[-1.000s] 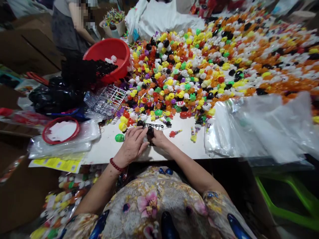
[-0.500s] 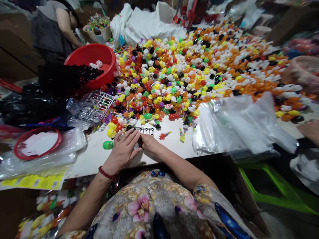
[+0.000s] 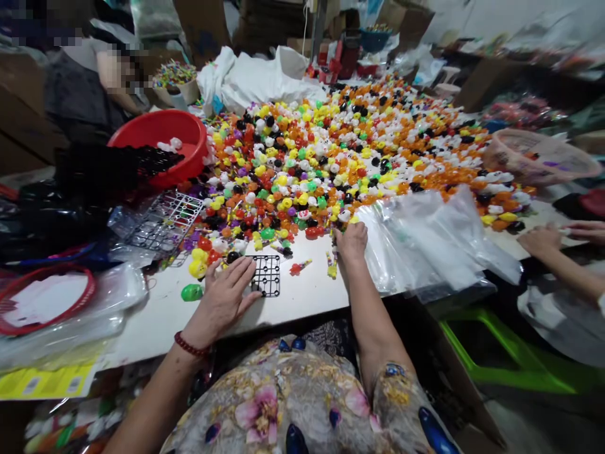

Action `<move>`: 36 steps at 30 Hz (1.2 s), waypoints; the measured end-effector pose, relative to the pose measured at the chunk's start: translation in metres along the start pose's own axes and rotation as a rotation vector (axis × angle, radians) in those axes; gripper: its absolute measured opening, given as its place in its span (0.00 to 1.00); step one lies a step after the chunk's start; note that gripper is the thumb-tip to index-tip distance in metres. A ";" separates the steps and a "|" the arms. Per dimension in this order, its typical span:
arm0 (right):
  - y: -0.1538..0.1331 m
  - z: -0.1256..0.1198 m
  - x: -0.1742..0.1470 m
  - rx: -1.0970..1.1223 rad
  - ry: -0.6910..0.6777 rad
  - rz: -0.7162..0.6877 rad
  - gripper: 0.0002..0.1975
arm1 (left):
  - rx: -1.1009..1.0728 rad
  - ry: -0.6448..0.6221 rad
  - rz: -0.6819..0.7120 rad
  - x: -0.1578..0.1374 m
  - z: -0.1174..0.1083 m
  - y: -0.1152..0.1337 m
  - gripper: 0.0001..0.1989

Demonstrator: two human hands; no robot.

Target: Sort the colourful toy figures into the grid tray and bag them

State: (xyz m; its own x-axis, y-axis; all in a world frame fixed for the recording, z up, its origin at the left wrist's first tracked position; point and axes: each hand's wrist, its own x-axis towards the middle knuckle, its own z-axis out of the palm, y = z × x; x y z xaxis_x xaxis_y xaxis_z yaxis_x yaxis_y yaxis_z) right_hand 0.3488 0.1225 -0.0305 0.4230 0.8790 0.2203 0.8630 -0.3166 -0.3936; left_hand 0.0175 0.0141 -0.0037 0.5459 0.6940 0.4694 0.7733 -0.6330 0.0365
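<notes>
Left hand point(image 3: 225, 295) lying spread on grid point(image 3: 268, 275); right hand point(image 3: 352, 243) resting at toys point(image 3: 302, 170), grip unclear; tub point(image 3: 197, 144) holding white pieces point(image 3: 171, 145).

"How many bare hands at the white table point(image 3: 302, 309)?"
"Four: the wearer's left hand point(image 3: 227, 289) and right hand point(image 3: 352, 243), plus two co-worker's hands point(image 3: 541, 239) by the right end."
"Flat black plastic grids near the front edge?"
"One point(image 3: 269, 277). The darker stack point(image 3: 165, 217) toward the left end I can't count."
"Round plastic baskets?"
"Two: one shallow red basket point(image 3: 89, 291) at the left end, one pale pink basket point(image 3: 515, 165) by the far right corner."
"Round red plastic tubs?"
"One point(image 3: 151, 129), toward the far left corner."
"Glossy multicoloured toys?"
"One heap point(image 3: 302, 183), too many to count."
</notes>
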 end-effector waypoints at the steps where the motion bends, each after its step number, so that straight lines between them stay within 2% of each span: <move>1: 0.000 0.001 0.005 -0.018 0.000 0.004 0.11 | -0.002 -0.003 -0.001 0.000 0.000 0.000 0.24; 6: -0.010 0.008 0.007 0.031 0.033 0.001 0.09 | -0.016 -0.072 -0.045 -0.002 -0.001 -0.001 0.22; 9: -0.021 0.006 -0.012 0.193 0.022 -0.126 0.13 | -0.038 -0.117 -0.069 -0.003 -0.004 -0.001 0.21; 13: -0.051 -0.005 -0.058 0.374 -0.178 -0.446 0.19 | -0.075 -0.168 -0.098 -0.004 -0.006 -0.002 0.23; 17: -0.083 -0.010 -0.090 0.399 -0.468 -0.639 0.18 | -0.102 -0.167 -0.109 -0.004 -0.006 -0.003 0.23; 20: -0.098 -0.004 -0.091 0.397 -0.574 -0.646 0.11 | -0.110 -0.167 -0.104 -0.005 -0.005 -0.004 0.22; 24: -0.115 0.006 -0.081 0.469 -0.621 -0.603 0.04 | -0.110 -0.180 -0.105 -0.005 -0.004 -0.007 0.22; 31: -0.145 0.005 -0.086 0.431 -0.724 -0.598 0.12 | -0.060 -0.144 -0.085 -0.004 -0.002 -0.008 0.22; 36: -0.151 0.005 -0.098 0.479 -0.733 -0.595 0.13 | -0.055 -0.133 -0.066 -0.002 -0.002 -0.010 0.22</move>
State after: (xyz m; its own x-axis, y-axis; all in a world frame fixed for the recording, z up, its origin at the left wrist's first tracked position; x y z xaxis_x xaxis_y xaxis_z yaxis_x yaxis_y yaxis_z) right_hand 0.1751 0.0858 0.0029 -0.4402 0.8972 -0.0360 0.6098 0.2693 -0.7454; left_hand 0.0082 0.0177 -0.0034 0.5351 0.7716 0.3440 0.7920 -0.5999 0.1135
